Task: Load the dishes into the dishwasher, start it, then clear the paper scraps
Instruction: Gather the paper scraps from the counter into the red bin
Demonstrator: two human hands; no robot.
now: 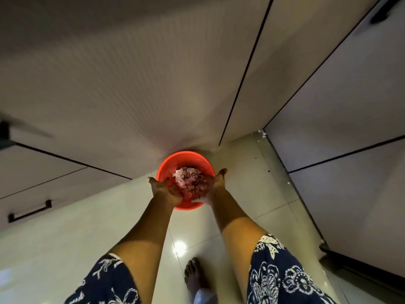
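Observation:
A round orange bin stands on the floor against the base of a ribbed cabinet front. Above its mouth I hold a heap of torn paper scraps, pale with dark print, cupped between both palms. My left hand cradles the heap from the left, thumb pointing away. My right hand cradles it from the right, thumb up. Both hands sit just over the near half of the bin, and the scraps hide most of its inside.
Pale glossy floor tiles spread around the bin. Cabinet doors close off the right side, with small white scraps in the far corner. A drawer with a dark handle is at left. My bare foot stands below.

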